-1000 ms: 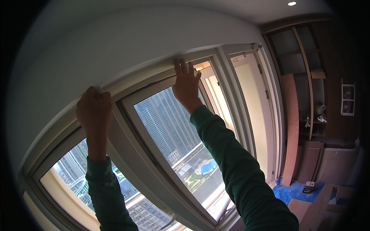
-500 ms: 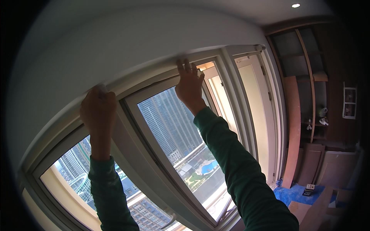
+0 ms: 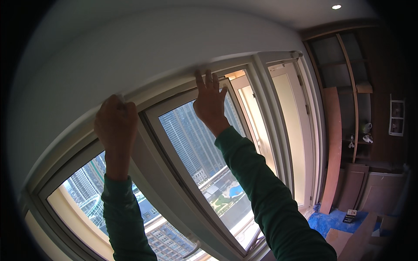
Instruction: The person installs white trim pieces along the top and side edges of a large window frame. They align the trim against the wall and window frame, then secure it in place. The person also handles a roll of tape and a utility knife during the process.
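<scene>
Head view: left hand (image 3: 116, 124) at the upper edge of the beige window frame (image 3: 172, 90), fingers curled (cannot tell how tightly, or round what). Right hand (image 3: 211, 103) farther along that edge, fingers extended, slightly parted, nothing visible held. Brown wooden shelving (image 3: 350, 82) at right; lower compartment holds a crumpled white bundle (image 3: 368, 138).

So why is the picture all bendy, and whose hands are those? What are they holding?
They belong to a person wearing green sleeves; there's no robot. A wide camera on the person's head took the picture, so straight edges bend. The left hand is closed at the top of the window frame; I can't tell whether something is inside. The right hand, spread open, reaches up to the frame too and looks empty. Off to the right, a small dark object lies on a blue sheet.
</scene>
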A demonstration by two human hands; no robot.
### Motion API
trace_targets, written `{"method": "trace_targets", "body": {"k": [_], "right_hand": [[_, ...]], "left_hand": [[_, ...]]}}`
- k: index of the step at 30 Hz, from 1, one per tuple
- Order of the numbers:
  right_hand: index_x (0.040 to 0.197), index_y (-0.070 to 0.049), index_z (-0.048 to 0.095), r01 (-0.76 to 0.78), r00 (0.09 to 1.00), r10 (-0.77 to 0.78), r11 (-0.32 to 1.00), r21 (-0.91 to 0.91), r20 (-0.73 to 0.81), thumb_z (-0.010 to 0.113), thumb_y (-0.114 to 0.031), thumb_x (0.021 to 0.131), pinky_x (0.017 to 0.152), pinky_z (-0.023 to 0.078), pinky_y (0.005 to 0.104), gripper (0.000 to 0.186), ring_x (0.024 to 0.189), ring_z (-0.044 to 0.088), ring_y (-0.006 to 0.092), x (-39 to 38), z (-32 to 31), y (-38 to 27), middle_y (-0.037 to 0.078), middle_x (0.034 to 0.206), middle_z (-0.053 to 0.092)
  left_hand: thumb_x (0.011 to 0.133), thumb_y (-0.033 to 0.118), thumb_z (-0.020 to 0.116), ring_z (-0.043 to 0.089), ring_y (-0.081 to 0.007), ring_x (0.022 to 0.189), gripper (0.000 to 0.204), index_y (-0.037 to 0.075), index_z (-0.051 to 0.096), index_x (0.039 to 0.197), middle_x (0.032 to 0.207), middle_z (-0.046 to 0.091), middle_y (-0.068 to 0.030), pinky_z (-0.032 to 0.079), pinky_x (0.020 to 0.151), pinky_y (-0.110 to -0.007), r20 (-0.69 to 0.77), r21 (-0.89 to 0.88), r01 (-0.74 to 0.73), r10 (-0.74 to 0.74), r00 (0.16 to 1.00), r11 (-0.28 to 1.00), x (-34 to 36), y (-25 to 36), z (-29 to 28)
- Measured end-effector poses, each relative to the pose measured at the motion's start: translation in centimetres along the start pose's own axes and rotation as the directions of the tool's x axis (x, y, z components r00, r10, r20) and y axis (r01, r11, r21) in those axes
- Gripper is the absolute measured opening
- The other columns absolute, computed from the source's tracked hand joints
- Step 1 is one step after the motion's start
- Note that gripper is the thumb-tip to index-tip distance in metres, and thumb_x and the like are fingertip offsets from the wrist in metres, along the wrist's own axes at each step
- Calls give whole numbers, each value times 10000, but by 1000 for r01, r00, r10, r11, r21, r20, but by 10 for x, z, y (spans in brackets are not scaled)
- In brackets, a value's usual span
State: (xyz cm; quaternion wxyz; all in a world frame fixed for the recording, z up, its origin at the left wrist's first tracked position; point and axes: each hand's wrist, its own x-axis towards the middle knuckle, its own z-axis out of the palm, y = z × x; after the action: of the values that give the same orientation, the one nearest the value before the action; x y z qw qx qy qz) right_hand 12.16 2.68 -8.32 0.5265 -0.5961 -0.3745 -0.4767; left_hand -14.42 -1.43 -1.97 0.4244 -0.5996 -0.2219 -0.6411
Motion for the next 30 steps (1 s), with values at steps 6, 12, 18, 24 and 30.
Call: {"method": "trace_targets", "body": {"k": [6,12,18,24,30], "right_hand": [[1629,-85,338,-23,999,21,997,74,27,563,-118,912,1160,302,727,752,1543,336,388,-1,0,3,194,1685,324],[1628,-108,338,-45,999,46,993,109,-9,571,-48,868,1155,289,718,797,1552,327,366,-3,5,8,169,1682,342],[1633,-108,331,9,1000,-8,999,51,-26,568,-67,884,1151,304,727,787,1542,327,406,-6,1,-5,204,1668,346],[1636,-95,323,32,999,-32,999,2,-32,557,-86,908,1143,323,738,765,1538,333,420,-8,-5,-4,221,1659,352],[1635,-103,333,43,999,-44,996,75,9,554,-84,897,1149,310,737,770,1542,333,407,-7,-4,-12,206,1673,342]], "left_hand": [[822,165,653,623,-240,552,167,79,564,711,683,624,-77,520,586,-385,-8,-57,-28,28,1000,998,1,4,-10],[839,153,661,443,-177,523,232,64,504,694,623,500,-77,415,552,-338,-60,-161,-84,75,995,983,1,7,-13],[810,152,653,619,-234,541,156,72,574,702,679,633,-77,517,579,-381,-2,-39,-55,54,999,998,7,2,-14],[824,185,658,579,-235,564,192,59,562,716,682,608,-102,507,616,-387,27,-84,8,-6,1000,996,1,4,-2],[801,138,641,620,-238,525,142,76,572,694,663,628,-74,516,563,-382,-15,-74,-60,59,998,996,1,2,-18]]}}
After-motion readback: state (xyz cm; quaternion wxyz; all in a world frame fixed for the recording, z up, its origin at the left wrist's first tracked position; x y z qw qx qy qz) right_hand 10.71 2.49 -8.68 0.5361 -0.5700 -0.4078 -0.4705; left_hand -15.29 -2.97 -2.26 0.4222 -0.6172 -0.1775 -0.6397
